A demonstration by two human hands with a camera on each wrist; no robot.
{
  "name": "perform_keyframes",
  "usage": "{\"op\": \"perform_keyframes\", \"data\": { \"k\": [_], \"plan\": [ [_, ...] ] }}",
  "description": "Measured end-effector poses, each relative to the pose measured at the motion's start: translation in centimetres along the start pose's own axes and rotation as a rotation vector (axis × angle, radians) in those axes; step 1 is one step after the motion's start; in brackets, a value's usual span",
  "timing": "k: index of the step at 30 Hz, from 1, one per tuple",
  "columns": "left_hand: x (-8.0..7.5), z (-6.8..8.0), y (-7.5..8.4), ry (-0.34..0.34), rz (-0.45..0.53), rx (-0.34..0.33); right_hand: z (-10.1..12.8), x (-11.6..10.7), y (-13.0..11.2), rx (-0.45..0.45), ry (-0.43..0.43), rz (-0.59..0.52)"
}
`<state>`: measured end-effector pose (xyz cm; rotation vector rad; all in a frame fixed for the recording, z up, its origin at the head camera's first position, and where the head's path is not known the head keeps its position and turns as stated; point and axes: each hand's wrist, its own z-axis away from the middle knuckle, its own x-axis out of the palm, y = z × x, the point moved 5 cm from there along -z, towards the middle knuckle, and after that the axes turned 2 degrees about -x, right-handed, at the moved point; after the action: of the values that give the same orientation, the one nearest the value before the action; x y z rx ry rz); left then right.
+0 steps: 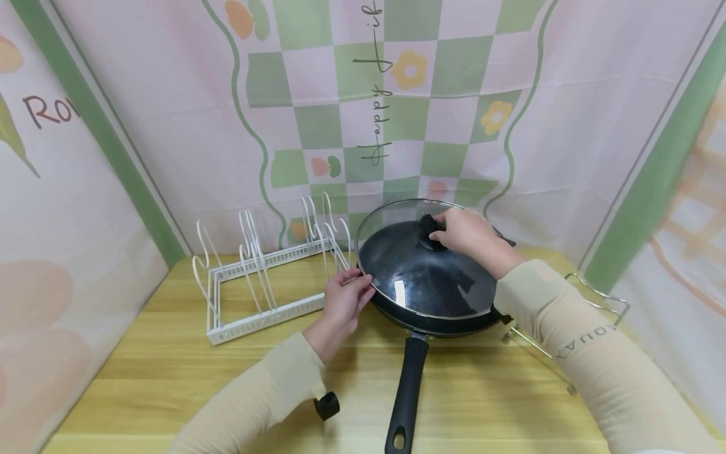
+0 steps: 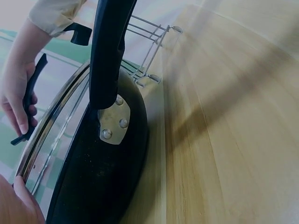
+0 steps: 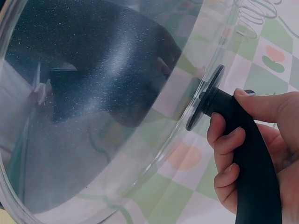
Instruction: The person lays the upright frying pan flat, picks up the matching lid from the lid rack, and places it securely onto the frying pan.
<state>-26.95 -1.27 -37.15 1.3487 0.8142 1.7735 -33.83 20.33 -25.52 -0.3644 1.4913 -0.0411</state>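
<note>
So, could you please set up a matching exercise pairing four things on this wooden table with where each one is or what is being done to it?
Things:
1. round glass lid
2. white wire rack
3. black frying pan
4. silver wire rack

States:
A. long handle points toward the person
B. far right, behind the right sleeve
C. held by both hands
D. left of the pan

Pairs: 1-C, 2-D, 3-A, 4-B

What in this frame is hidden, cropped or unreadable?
- Wire rack at right: head view, mostly behind the right sleeve.
- Wall lettering: head view, cut off by the left edge.
- Left hand: left wrist view, only a fingertip on the glass lid rim shows.
- Pan contents: right wrist view, blurred by glare.
</note>
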Motion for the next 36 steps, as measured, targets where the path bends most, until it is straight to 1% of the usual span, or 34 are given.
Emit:
{"op": "perform_keyframes", "data": {
  "k": [7,16,25,29,36],
  "plan": [
    [-0.2,-0.1,-0.2,0.010,0.007,-0.004,-0.1,0.1,0.0,-0.002,0.002,0.019],
    [-0.3,-0.1,-0.1,0.022,-0.005,-0.005,0.0,0.5,0.1,-0.012,0.007,0.006],
    [-0.4,-0.2,-0.3,0.028,-0.022,-0.026,0.0,0.8,0.5,0.004,-0.020,-0.018],
    [-0.4,-0.4,-0.5,0.021,-0.022,-0.024,0.0,0.8,0.6,0.001,-0.019,-0.019],
    [-0.4,-0.5,-0.8,0.025,-0.034,-0.024,-0.1,1.3,0.9,0.011,-0.045,-0.034]
  ]
}}
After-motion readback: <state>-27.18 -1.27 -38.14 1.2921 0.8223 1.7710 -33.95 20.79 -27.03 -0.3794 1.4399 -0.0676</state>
